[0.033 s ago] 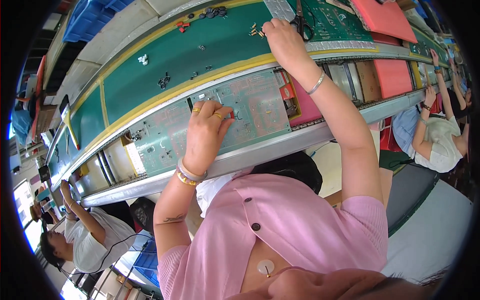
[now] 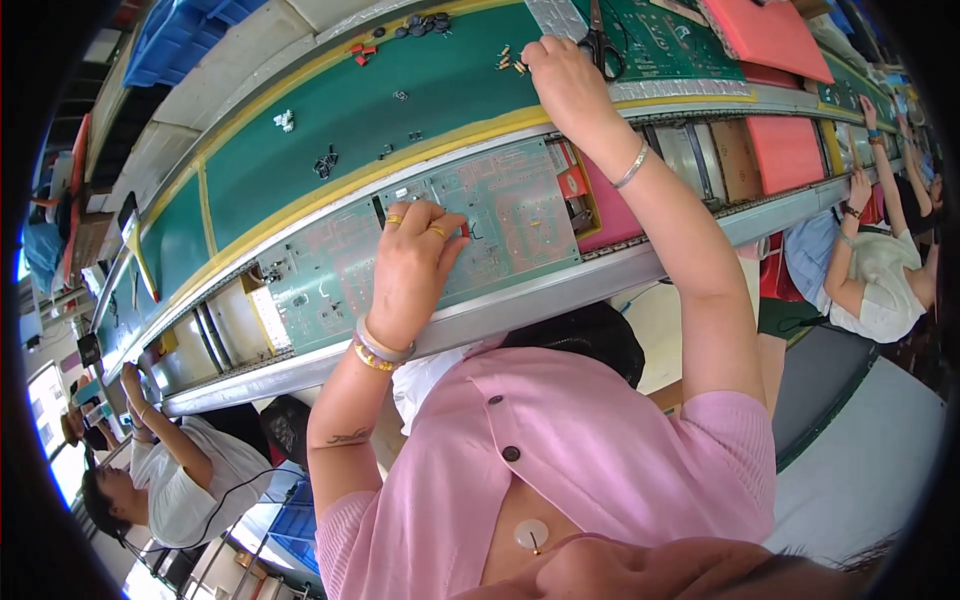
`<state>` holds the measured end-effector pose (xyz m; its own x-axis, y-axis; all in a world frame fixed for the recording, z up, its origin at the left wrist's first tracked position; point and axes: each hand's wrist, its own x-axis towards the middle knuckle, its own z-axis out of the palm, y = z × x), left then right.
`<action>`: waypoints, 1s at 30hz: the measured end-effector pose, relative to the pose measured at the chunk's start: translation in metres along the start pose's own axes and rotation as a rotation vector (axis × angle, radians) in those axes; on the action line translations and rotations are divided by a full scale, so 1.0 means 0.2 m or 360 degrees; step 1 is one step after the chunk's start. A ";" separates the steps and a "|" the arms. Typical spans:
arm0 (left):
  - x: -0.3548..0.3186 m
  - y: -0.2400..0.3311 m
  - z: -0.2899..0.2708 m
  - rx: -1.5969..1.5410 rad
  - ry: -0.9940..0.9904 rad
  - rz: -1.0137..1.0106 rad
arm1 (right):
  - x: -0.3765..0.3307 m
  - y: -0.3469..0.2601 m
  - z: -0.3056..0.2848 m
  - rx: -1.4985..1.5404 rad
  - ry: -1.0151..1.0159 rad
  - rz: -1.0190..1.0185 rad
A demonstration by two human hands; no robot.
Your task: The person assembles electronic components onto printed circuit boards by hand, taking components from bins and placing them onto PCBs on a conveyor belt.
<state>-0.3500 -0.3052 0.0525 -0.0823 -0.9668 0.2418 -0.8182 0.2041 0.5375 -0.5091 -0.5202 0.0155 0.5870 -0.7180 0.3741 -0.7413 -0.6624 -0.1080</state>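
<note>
A large green circuit board (image 2: pixel 515 215) lies in the rail track in front of me, with small parts standing on it. Over its middle is my left hand (image 2: pixel 408 265), fingertips pinched together close to the board's surface. A bit of red shows at those fingertips; what they hold, if anything, I cannot make out. My right hand (image 2: pixel 570 85) reaches to the far green bench mat (image 2: pixel 450 80), fingers curled down beside a small pile of tan resistor-like parts (image 2: pixel 505 60). Its fingertips are partly hidden, so their content cannot be seen.
Black-handled scissors (image 2: pixel 600 50) lie just right of my right hand. On the mat are black round parts (image 2: pixel 425 25), red parts (image 2: pixel 364 53) and white parts (image 2: pixel 285 121). A metal rail (image 2: pixel 500 305) runs along the near side. Co-workers sit at both sides.
</note>
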 end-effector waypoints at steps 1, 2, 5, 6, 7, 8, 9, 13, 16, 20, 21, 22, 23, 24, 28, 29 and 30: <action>0.00 0.00 0.01 -0.0003 -0.0006 0.0004 | 0.00 0.01 0.00 0.0009 0.0064 -0.0069; 0.01 0.01 0.01 0.0004 -0.0022 0.0013 | -0.01 0.01 0.00 0.0008 0.0062 -0.0062; 0.01 0.01 0.03 0.0024 -0.0041 0.0033 | -0.02 -0.01 -0.04 0.0115 0.0052 0.0039; 0.01 0.01 0.03 0.0039 -0.0041 0.0042 | -0.02 -0.02 -0.06 0.0197 0.0028 0.0050; 0.01 0.01 0.04 0.0036 -0.0045 0.0044 | -0.03 -0.03 -0.07 0.0276 0.0004 0.0065; 0.01 0.00 0.04 0.0049 -0.0049 0.0041 | -0.03 -0.03 -0.07 0.0275 0.0002 0.0069; 0.01 0.01 0.04 0.0063 -0.0052 0.0038 | -0.03 -0.04 -0.08 0.0313 -0.0001 0.0068; 0.01 0.02 0.04 0.0100 -0.0057 0.0057 | -0.03 -0.03 -0.07 0.0483 0.0091 0.0002; 0.02 0.02 0.05 0.0126 -0.0049 0.0080 | -0.04 -0.03 -0.09 0.0647 0.0027 0.0016; 0.02 0.02 0.06 0.0205 -0.0069 0.0122 | -0.10 -0.07 -0.16 0.0749 -0.0042 -0.0028; 0.02 0.02 0.06 0.0230 -0.0086 0.0136 | -0.13 -0.09 -0.18 0.0914 -0.0065 -0.0033; 0.02 0.03 0.06 0.0226 -0.0081 0.0136 | -0.16 -0.10 -0.21 0.1076 -0.0087 -0.0037; 0.03 0.02 0.06 0.0256 -0.0107 0.0169 | -0.20 -0.12 -0.23 0.1073 -0.0091 -0.0040; 0.03 0.02 0.06 0.0286 -0.0133 0.0201 | -0.24 -0.13 -0.26 0.1141 -0.0170 -0.0035; 0.04 0.03 0.04 0.0269 -0.0179 0.0164 | -0.41 -0.18 -0.33 0.1325 -0.0350 0.0022; 0.05 0.02 0.02 0.0208 -0.0123 0.0135 | -0.45 -0.18 -0.33 0.1321 -0.0355 0.0018; 0.05 0.02 -0.01 0.0149 -0.0066 0.0104 | -0.48 -0.18 -0.33 0.1271 -0.0404 0.0019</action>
<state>-0.3526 -0.3144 0.0578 -0.1590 -0.9580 0.2388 -0.8599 0.2532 0.4432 -0.5605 -0.4131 0.0441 0.7068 -0.6891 0.1601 -0.3510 -0.5382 -0.7663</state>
